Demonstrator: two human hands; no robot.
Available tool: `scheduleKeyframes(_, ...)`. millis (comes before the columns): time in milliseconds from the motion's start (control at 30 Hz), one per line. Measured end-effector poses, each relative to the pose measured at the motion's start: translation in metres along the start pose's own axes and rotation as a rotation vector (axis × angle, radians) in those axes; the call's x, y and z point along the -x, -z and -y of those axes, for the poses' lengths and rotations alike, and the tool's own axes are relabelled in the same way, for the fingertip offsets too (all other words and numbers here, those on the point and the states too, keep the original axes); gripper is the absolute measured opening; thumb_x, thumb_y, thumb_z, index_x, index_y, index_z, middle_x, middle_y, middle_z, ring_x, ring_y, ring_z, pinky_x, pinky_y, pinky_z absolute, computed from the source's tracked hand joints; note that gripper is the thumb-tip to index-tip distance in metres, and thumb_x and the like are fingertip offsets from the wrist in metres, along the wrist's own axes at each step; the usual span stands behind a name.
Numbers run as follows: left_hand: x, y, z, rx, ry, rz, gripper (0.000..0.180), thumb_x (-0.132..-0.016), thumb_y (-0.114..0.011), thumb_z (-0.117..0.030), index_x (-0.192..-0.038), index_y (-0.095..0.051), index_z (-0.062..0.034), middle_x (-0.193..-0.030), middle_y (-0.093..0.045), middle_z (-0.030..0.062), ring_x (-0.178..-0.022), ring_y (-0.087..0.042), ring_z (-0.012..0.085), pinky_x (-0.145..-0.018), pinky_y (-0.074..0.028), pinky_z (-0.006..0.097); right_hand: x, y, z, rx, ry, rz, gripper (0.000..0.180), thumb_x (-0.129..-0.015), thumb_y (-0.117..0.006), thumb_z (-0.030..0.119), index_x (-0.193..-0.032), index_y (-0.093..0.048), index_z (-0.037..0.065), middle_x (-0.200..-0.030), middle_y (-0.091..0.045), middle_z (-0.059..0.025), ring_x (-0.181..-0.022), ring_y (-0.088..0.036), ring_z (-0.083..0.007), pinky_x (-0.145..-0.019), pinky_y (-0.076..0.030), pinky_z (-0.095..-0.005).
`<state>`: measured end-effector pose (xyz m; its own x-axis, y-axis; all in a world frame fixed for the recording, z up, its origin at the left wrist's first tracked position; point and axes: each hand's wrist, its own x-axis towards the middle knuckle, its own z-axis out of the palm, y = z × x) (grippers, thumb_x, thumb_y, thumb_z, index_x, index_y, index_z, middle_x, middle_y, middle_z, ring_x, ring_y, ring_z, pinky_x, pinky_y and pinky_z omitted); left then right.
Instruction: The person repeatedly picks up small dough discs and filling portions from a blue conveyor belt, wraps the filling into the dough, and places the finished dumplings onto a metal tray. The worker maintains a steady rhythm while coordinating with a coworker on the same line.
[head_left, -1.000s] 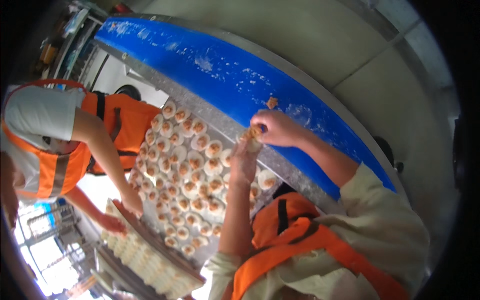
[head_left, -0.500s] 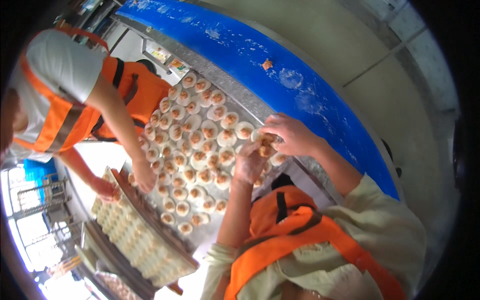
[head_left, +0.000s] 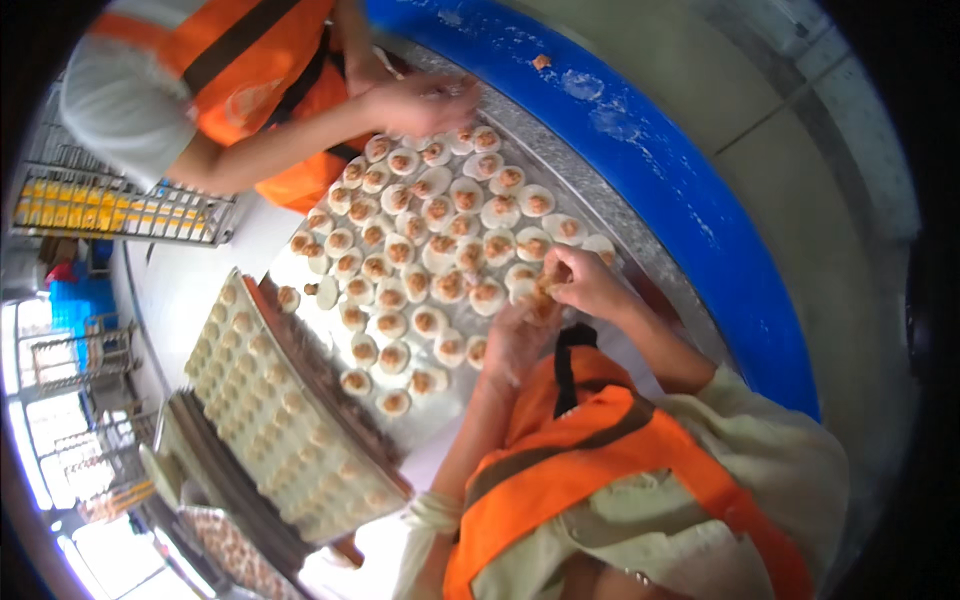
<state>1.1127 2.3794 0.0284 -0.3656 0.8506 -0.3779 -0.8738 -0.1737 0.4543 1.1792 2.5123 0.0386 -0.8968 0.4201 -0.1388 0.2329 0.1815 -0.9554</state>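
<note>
Near the centre of the frame, the left hand point(head_left: 518, 338) cups a filled dough piece point(head_left: 545, 299) from below, while the right hand point(head_left: 590, 285) pinches the same piece from its right side; blur hides the exact fingertip contact. Up and to the left of both hands, many dough rounds point(head_left: 466, 196) topped with brown filling lie spread over a metal table point(head_left: 445, 406). A blue surface point(head_left: 705, 245) curves down the right, bearing a small lump point(head_left: 541, 62) near the top. At upper left, a co-worker's hand point(head_left: 425, 106) is above the uppermost rounds, its grip too blurred to tell. At lower left, a tray point(head_left: 330, 528) bears rows of pale pieces point(head_left: 241, 322)
</note>
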Motion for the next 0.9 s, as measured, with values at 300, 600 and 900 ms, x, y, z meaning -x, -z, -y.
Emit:
scheduleKeyframes(300, 0.054, 0.049, -0.032, -0.376, 0.005, -0.119, 0.026, -0.075, -0.051, -0.003, -0.099, -0.046, 0.0047, -0.085, -0.054, 0.0090, -0.076, -0.054, 0.0152, -0.067, -0.044, 0.024, 0.003, -0.029, 0.021, -0.307, -0.189, 0.442, 0.023, -0.060, -0.047, 0.004, -0.081, -0.053, 0.001, -0.073, -0.049, -0.0013, -0.061, -0.046, -0.0084, -0.055, -0.040, -0.0206)
scheduleKeyframes(600, 0.126, 0.122, -0.099, -0.429, -0.009, -0.134, 0.031, -0.064, -0.059, -0.009, -0.092, -0.052, 0.0024, -0.083, -0.059, 0.0111, -0.075, -0.056, 0.0188, -0.069, -0.045, 0.029, -0.008, -0.086, -0.001, -0.700, -0.399, 0.660, 0.029, -0.060, -0.047, 0.011, -0.087, -0.052, 0.001, -0.081, -0.055, -0.0057, -0.066, -0.054, -0.0125, -0.055, -0.047, -0.0237)
scheduleKeyframes(900, 0.109, 0.223, -0.210, -0.633, -0.319, -0.507, 0.026, -0.074, -0.051, -0.009, -0.096, -0.050, 0.0045, -0.082, -0.056, 0.0077, -0.075, -0.055, 0.0165, -0.068, -0.044, 0.028, -0.034, -0.103, 0.027, -0.674, -0.340, 0.582, 0.029, -0.061, -0.049, 0.012, -0.088, -0.050, 0.002, -0.080, -0.054, -0.0048, -0.067, -0.053, -0.0116, -0.059, -0.046, -0.0230)
